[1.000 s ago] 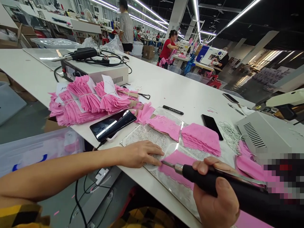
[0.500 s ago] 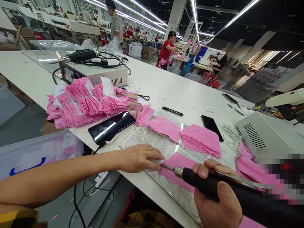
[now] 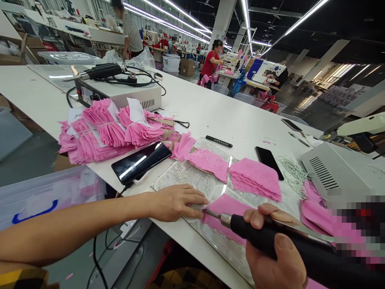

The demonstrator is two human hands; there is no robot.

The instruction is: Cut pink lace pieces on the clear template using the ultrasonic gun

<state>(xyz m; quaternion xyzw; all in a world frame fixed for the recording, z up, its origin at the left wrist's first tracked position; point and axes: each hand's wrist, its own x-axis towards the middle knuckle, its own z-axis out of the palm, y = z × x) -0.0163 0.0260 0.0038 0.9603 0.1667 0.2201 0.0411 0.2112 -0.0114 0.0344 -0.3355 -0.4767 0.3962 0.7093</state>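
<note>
Pink lace (image 3: 226, 205) at the desk's (image 3: 210, 116) near edge

Left hand (image 3: 177, 202) lies flat and open on a clear plate (image 3: 180, 172), fingertips at the lace's corner. Right hand (image 3: 275, 253) grips a black tool (image 3: 264, 237), its tip touching the lace. A phone (image 3: 141, 161) lies just beyond.

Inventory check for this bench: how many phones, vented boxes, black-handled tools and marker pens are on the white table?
phone: 3 (the far one is small, probably a phone)
vented box: 2
black-handled tool: 2 (one held in the right hand)
marker pen: 1
Total: 8
</note>
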